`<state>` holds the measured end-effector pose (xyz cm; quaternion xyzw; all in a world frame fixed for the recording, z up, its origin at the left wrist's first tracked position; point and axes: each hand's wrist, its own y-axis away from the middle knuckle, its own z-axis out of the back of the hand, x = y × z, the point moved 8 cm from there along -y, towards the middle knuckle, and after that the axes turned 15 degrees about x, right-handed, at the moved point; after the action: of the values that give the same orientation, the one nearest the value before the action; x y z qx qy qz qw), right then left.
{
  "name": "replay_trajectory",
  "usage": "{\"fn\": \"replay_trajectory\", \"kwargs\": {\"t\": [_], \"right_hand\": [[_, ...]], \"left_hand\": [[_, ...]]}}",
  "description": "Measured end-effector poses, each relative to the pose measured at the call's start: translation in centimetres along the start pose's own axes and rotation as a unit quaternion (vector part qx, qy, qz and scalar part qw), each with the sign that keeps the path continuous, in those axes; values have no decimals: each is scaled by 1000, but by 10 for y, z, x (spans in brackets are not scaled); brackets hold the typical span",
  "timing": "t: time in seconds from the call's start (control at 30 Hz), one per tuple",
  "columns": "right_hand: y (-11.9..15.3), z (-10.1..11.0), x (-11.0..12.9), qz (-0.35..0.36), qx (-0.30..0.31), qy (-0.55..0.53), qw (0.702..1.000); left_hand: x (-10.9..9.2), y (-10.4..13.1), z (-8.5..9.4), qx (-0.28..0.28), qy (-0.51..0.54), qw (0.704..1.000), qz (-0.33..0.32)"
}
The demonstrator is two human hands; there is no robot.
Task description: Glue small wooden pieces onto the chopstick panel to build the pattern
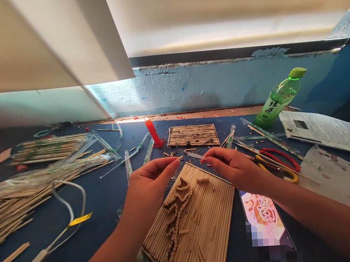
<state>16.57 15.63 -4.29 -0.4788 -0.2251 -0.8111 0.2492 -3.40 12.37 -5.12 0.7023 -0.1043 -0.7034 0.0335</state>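
Observation:
My left hand [154, 177] is closed in a pinch on a short piece of wooden stick [181, 158] whose pale end shows past the fingertips. Opposite it, my right hand [235, 167] pinches a whitish translucent glue stick [196, 155], its free end pointing at the wooden piece with a small gap between. Below both hands lies a panel of bamboo sticks [217, 219] laid side by side. A raised curving outline of small wooden bits [175, 210] stands on it, along with a short separate row of bits [203, 180] and a few loose stick pieces.
A burning red candle [152, 132] stands beyond my hands, beside a smaller stick panel [193, 135]. Scissors [279, 160], a lit phone [265, 218], papers [326, 131] and a green bottle [276, 101] are right. Stick bundles [48, 148] and a white cable [70, 208] lie left.

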Motion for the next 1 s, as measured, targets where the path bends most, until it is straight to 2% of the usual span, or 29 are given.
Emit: {"fn": "replay_trajectory", "kwargs": {"t": [0.3, 0.53, 0.67, 1.0], "right_hand": [[-1, -6, 0, 4, 23, 7, 1000], [-1, 0, -1, 11, -7, 16, 1000], [-1, -3, 1, 15, 10, 10, 1000], [-1, -2, -5, 6, 19, -79, 997]], "left_hand": [[4, -3, 0, 5, 14, 1000, 1], [2, -3, 1, -4, 3, 1000, -5], [-1, -1, 2, -8, -6, 1000, -9], [2, -2, 1, -9, -14, 1000, 5]]}}
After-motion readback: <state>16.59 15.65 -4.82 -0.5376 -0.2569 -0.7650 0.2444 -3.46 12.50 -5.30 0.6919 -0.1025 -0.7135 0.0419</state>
